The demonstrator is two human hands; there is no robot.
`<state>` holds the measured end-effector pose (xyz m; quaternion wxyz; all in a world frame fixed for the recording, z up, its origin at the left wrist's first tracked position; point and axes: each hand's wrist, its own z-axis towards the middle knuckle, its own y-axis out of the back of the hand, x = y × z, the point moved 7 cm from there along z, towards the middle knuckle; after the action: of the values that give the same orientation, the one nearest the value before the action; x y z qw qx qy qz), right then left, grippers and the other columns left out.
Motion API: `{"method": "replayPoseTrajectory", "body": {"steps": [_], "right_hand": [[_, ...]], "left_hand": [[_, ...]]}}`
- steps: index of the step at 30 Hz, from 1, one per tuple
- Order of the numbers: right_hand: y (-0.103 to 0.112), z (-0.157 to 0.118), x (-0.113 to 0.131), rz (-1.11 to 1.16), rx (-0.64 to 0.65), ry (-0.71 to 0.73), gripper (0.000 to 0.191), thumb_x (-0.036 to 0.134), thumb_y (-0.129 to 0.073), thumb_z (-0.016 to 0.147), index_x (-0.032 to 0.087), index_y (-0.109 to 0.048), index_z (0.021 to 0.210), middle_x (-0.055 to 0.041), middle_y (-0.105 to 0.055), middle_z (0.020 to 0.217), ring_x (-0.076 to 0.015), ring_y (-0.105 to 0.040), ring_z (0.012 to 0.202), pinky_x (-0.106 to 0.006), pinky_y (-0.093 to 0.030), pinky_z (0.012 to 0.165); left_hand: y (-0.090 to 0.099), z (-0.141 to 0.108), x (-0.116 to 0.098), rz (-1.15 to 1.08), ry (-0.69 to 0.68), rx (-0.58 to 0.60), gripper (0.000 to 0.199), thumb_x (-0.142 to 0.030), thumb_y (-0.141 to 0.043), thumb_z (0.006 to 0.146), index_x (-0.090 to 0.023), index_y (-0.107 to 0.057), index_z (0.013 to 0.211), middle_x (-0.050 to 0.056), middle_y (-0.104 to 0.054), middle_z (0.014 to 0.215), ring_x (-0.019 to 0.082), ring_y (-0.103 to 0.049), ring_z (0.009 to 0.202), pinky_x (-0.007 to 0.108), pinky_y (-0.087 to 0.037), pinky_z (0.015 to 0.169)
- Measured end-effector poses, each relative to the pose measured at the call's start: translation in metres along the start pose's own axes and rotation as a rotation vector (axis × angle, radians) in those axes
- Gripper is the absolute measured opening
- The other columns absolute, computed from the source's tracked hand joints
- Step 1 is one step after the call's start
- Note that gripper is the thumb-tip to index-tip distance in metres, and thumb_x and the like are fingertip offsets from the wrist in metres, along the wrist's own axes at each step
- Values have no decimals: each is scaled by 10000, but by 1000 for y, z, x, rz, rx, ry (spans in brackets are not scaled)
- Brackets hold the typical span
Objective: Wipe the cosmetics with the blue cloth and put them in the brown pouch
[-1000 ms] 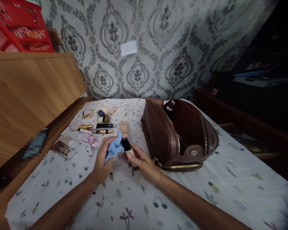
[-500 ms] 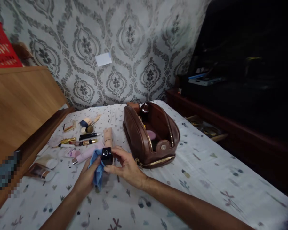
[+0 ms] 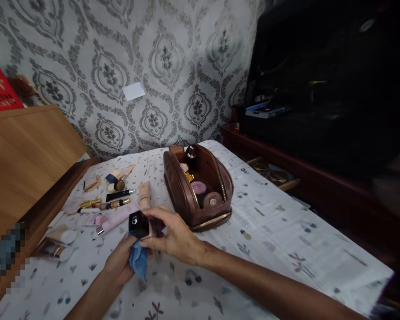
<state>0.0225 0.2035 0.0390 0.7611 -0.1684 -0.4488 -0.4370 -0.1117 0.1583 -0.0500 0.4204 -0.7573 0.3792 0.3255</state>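
My right hand [image 3: 176, 235] grips a cosmetic bottle [image 3: 139, 225] with a square black cap turned toward me; most of its body is hidden by my fingers. In my left hand [image 3: 119, 263] a blue cloth [image 3: 139, 261] is bunched, pressed up against the bottle, its loose end hanging below. Just beyond the hands lie a peach tube [image 3: 144, 194] and a pale pink tube [image 3: 118, 218]. To the right stands a brown toiletry bag [image 3: 178, 189], unzipped, with a lilac item [image 3: 198, 187] and a dark bottle [image 3: 191, 154] inside.
Left on the patterned sheet [image 3: 173, 289] are a black tube [image 3: 120, 194], gold-capped tubes [image 3: 120, 203], a makeup brush [image 3: 120, 183] and a brown tube [image 3: 48, 249]. A wooden panel [image 3: 30, 151] borders the left. An open drawer [image 3: 288, 184] sits beyond the right edge.
The view has shifted, so the bag sits further left. The bottle has tilted, its black cap now leaning left, and the cloth has slid lower beneath the cap.
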Motion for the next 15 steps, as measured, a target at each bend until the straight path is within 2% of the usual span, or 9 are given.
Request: {"method": "replayPoseTrajectory", "body": {"steps": [2, 4, 7, 9, 12, 15], "right_hand": [[9, -3, 14, -91, -2, -7, 551, 204, -825, 775, 218, -616, 1285, -59, -678, 1143, -206, -646, 1000, -335, -521, 918], [19, -4, 31, -169, -7, 7, 575, 210, -790, 813, 247, -566, 1341, -57, -663, 1154, -196, -652, 945, -330, -540, 882], [36, -3, 56, -277, -55, 47, 517, 241, -738, 857, 264, -550, 1338, -67, -637, 1175, -200, -658, 912, -338, -562, 838], [52, 0, 69, -350, -124, 56, 476, 238, -692, 876, 252, -544, 1328, -79, -632, 1167, -208, -665, 884, -346, -567, 799], [75, 6, 80, -416, -189, -6, 540, 267, -647, 895, 233, -463, 1401, -67, -668, 996, -204, -667, 724, -338, -551, 673], [98, 14, 89, -482, -191, -54, 565, 267, -645, 892, 225, -434, 1415, -5, -647, 766, -202, -648, 621, -329, -520, 619]], "left_hand": [[-10, -5, -8, 51, -95, -4, 381, -225, -890, 539, -149, -674, 843, 2, -707, 679, 142, -639, 522, 242, -560, 523], [-24, -9, -16, 92, -186, 37, 455, -328, -908, 570, -159, -688, 930, 31, -746, 786, 189, -708, 670, 265, -595, 612], [-46, -14, -32, 103, -334, 59, 522, -479, -870, 653, -192, -679, 1045, 45, -767, 922, 221, -739, 865, 289, -615, 740], [-60, -16, -42, 94, -414, 28, 555, -520, -870, 643, -210, -672, 1058, 43, -767, 982, 225, -738, 935, 291, -619, 779], [-84, -16, -54, 81, -468, -2, 603, -519, -887, 617, -245, -659, 1103, 22, -756, 1067, 215, -739, 957, 291, -629, 781], [-113, -15, -60, 95, -453, 87, 661, -529, -899, 584, -245, -654, 1129, 17, -753, 1036, 215, -753, 864, 317, -643, 747]]}}
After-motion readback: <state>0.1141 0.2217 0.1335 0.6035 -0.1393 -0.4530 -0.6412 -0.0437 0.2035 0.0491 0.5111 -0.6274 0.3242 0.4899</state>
